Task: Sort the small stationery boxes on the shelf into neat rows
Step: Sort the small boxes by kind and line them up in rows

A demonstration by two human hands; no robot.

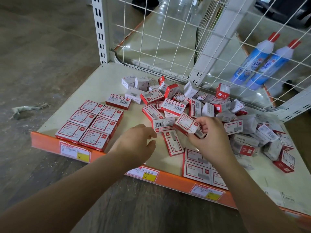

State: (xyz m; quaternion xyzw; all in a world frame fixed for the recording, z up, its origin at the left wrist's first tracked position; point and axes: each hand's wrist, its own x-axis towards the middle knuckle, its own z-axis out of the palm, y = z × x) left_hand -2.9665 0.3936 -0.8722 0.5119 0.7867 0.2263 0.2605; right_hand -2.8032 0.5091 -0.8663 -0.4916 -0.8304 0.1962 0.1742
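A jumbled heap of small red-and-white stationery boxes [198,105] covers the middle and right of the low cream shelf [104,81]. At the shelf's front left, several boxes [90,123] lie flat in two neat rows. Another flat group [196,165] sits at the front right, partly hidden by my right forearm. My right hand [210,138] pinches one red-and-white box [186,123], tilted just above the shelf. My left hand [136,143] hovers with loosely curled fingers over the bare shelf between the two groups, holding nothing.
An orange front lip [168,180] with price labels edges the shelf. White wire mesh [168,39] walls the back and right. Two blue-and-white bottles [259,63] with red caps lie behind the mesh. A crumpled scrap [27,109] lies on the grey floor at left.
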